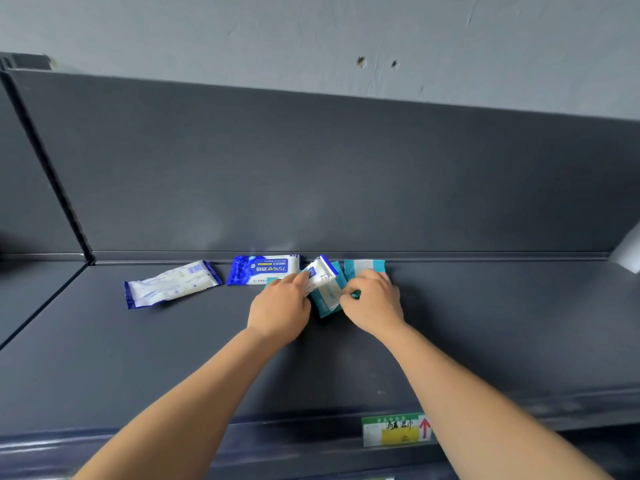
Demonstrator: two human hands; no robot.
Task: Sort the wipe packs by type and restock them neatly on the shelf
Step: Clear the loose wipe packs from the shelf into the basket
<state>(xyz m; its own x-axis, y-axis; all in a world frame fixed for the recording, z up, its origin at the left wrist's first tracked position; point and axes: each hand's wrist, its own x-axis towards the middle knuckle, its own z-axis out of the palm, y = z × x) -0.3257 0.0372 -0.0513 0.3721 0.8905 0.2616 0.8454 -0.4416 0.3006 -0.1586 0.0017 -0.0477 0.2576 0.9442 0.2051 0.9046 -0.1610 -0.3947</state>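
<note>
**Grey steel shelf: mixed pile mid-sort, both hands engaged**

Shelf (173, 358) deck is mostly bare. All stock sits at the rear, along the back panel (311, 168). My read is that it's a staging row, not final facing.

Left hand (280, 306): thumb and fingers pinch the small blue-white pack (323, 271), which is tilted up off the pile. It's likely being pulled out because it's the wrong type among the teal ones.

Right hand (375, 299): fingers are curled onto the front teal pack (327, 301), with teal showing between them. This reads as holding it so the pile doesn't drag during the extraction. Knuckles partly hide the exact contact.

Packs, big to small:
- long white pack (173, 284): blue ends, flat, skewed, well apart to the left.
- blue 75% pack (263, 270): flat, print upside down to camera, near the back panel, just left of the cluster.
- rear teal pack (363, 266): flat against the back, just beyond the right hand.
- teal corner (272, 279): pokes out by the left fingers; can't tell which pack it belongs to.

Shelf tag (396, 429) is on the front rail, with a red arrow pointing up.

Stage: early. The logic looks like blue to the left and teal to the right. Nothing is lined up neatly yet.
</note>
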